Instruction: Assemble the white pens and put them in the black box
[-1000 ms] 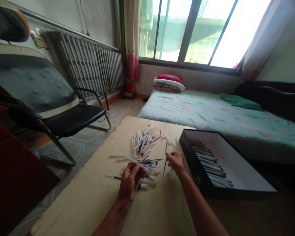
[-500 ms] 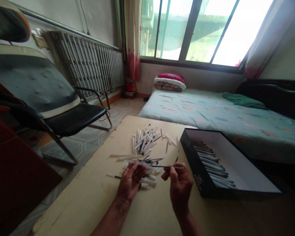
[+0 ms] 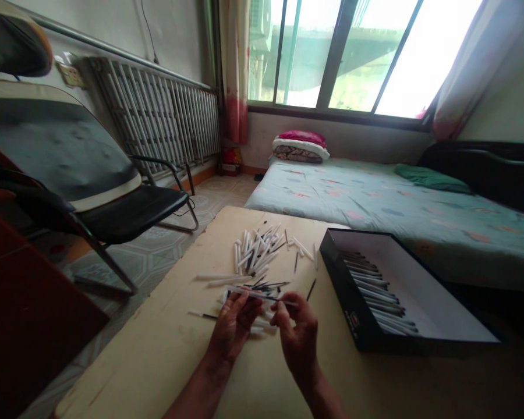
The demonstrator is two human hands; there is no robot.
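Note:
My left hand (image 3: 232,319) is closed around a white pen barrel (image 3: 254,294), held above the table and pointing right. In my right hand (image 3: 297,326) a thin dark pen refill (image 3: 271,298) is pinched, its tip at the right end of the barrel; whether it has entered the barrel I cannot tell. Beyond the hands lies a pile of white pen barrels (image 3: 257,250). Several dark refills (image 3: 268,285) and white pen parts are scattered under and behind my hands, partly hidden. A single dark refill (image 3: 311,289) rests right of my right hand.
A black box (image 3: 341,291) with a pale inside stands at the table's right, holding a row of pens (image 3: 375,291). The cream table (image 3: 157,361) adjoins a bed (image 3: 353,186) at the back. A black chair (image 3: 131,209) is on the left.
My right hand picked up a refill from the table's right side and brought it left to the barrel's end. My left hand turned the barrel nearly level and otherwise stayed in place.

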